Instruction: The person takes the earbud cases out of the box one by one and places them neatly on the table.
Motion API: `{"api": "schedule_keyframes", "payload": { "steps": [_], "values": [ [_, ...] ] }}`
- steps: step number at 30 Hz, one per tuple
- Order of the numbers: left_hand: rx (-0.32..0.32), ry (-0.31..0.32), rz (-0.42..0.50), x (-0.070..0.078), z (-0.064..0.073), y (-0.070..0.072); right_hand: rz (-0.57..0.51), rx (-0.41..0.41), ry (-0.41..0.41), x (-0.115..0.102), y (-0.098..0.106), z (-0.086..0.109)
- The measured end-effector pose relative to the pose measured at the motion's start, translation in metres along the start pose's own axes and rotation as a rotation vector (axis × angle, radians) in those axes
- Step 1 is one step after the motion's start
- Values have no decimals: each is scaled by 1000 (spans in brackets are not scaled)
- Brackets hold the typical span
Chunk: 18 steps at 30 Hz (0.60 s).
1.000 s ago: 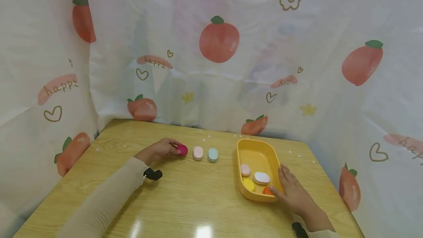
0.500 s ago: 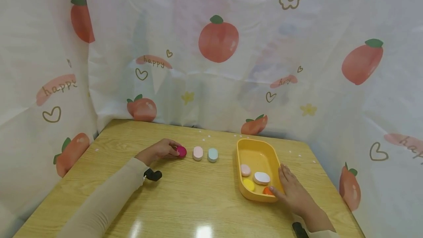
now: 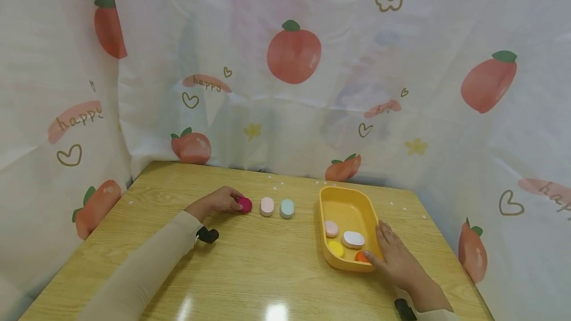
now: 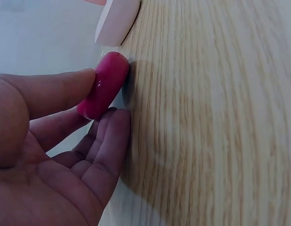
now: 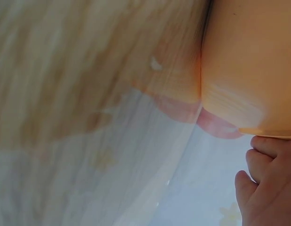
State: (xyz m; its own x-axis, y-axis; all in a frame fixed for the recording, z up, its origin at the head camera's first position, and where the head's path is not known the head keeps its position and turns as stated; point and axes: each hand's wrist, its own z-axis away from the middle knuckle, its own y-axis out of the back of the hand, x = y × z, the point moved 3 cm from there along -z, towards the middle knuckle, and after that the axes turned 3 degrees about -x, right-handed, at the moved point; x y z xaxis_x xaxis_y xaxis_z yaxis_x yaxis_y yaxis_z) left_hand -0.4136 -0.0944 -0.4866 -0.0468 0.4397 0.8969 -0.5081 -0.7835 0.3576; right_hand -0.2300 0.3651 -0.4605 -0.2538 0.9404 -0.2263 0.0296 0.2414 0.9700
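My left hand (image 3: 221,199) pinches a small magenta rounded disc (image 3: 245,205) between thumb and fingers. In the left wrist view the disc (image 4: 106,84) stands tilted on edge, close above or touching the wood; which one I cannot tell. Just right of it on the table are a pale pink oval piece (image 3: 267,206) and a light blue oval piece (image 3: 287,208), side by side. My right hand (image 3: 398,261) rests against the right side of a yellow tray (image 3: 345,207), fingers straight along its outer wall, thumb over the rim.
Inside the tray's near half lie a pale pink round piece (image 3: 331,229), a white oval piece (image 3: 353,240), a yellow round piece (image 3: 336,248) and an orange piece (image 3: 362,256), partly hidden by the rim and thumb. A fruit-print curtain (image 3: 312,128) encloses the wooden table (image 3: 250,271).
The magenta disc in my left hand has shifted slightly left and nearer to me, widening its gap to the pink oval piece. My right hand and the tray have stayed put.
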Motion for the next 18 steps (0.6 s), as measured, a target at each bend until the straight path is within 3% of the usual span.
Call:
{"api": "schedule_keyframes", "payload": {
  "steps": [7, 18],
  "values": [
    [20, -7, -133, 3, 3, -2, -17, -2, -3, 2, -2, 2],
    [29, 11, -264, 3, 1, -1, -21, 3, 11, 2, 0, 0]
  ]
}}
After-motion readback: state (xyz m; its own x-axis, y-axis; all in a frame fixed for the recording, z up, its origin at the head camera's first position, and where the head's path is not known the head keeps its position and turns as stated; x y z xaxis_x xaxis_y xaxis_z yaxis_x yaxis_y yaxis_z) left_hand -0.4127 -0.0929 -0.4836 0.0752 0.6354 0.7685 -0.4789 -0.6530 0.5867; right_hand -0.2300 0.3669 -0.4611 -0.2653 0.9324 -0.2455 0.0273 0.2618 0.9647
